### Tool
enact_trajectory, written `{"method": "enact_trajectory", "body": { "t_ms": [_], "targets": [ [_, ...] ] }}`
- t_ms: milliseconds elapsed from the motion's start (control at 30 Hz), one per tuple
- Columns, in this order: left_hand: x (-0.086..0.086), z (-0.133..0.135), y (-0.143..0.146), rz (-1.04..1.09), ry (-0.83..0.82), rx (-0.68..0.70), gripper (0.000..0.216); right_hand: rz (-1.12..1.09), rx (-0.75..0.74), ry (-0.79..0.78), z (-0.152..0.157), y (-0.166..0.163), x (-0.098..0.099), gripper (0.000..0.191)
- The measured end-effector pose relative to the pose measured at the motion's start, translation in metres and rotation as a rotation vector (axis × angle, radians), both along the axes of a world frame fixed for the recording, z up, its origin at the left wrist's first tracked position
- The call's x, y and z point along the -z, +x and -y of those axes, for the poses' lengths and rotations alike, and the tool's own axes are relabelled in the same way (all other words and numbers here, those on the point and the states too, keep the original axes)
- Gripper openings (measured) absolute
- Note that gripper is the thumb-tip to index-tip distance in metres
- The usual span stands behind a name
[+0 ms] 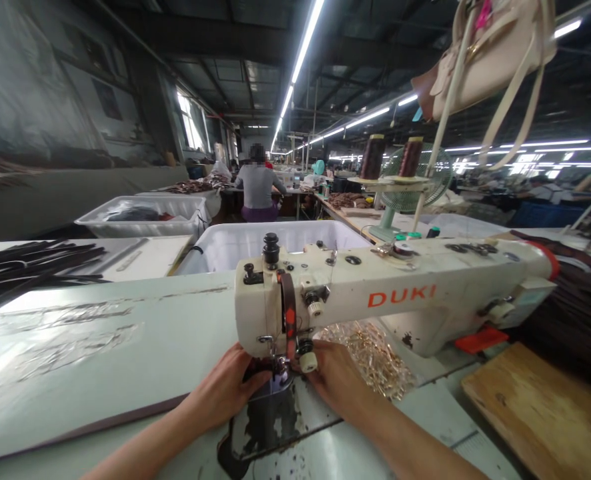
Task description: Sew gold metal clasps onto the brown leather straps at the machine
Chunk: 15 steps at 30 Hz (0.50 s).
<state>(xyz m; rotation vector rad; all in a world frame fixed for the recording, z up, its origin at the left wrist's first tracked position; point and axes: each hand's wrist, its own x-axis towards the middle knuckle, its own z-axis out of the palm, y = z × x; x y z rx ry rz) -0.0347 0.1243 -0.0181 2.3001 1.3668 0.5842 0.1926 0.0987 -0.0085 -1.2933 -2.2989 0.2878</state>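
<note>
Workpiece (260, 365): a small dark piece sits under the needle area of the sewing machine (400, 293), at lower centre of the frame, and we see only a sliver of it between the fingers. Our left hand (225, 390) comes in from the lower left, its fingertips pressed against the piece just left of the needle; whether the fingers pinch it or only press it down, we cannot tell. Our right hand (338, 380) comes in from the lower right and lies flat just right of the needle, directly under the machine head, touching the plate (275, 417) there; its fingertips are hidden behind the head, so its grip cannot be determined. The two hands stand close together, one on each side of the needle, not touching each other. The plate below the needle is dark and worn, with chipped paint. Just right of our right hand, under the machine arm, lies a pile of gold fittings (375, 353). A wooden board (540, 413) occupies the lower right. Black strips (35, 260) lie at the left edge on the table (100, 347). White bins (235, 247) stand behind the machine. Two thread cones (373, 157) and a fan (415, 180) appear right of centre, a pale bag (490, 53) hangs at upper right, and a seated person (258, 190) works in the background with their back to us.
</note>
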Motion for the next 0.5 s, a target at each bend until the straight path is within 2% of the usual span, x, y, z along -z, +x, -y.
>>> {"method": "enact_trajectory", "body": {
  "t_ms": [267, 500],
  "targets": [
    [-0.0010, -0.0002, -0.0005, -0.013, -0.001, -0.007, 0.021, 0.023, 0.002, -0.016, -0.0002, -0.0004, -0.0005, 0.017],
    [-0.0050, 0.0002, -0.0026, -0.049, -0.069, -0.016, 0.028, -0.008, 0.018, -0.042, -0.0008, 0.0031, -0.0029, 0.012]
  ]
}}
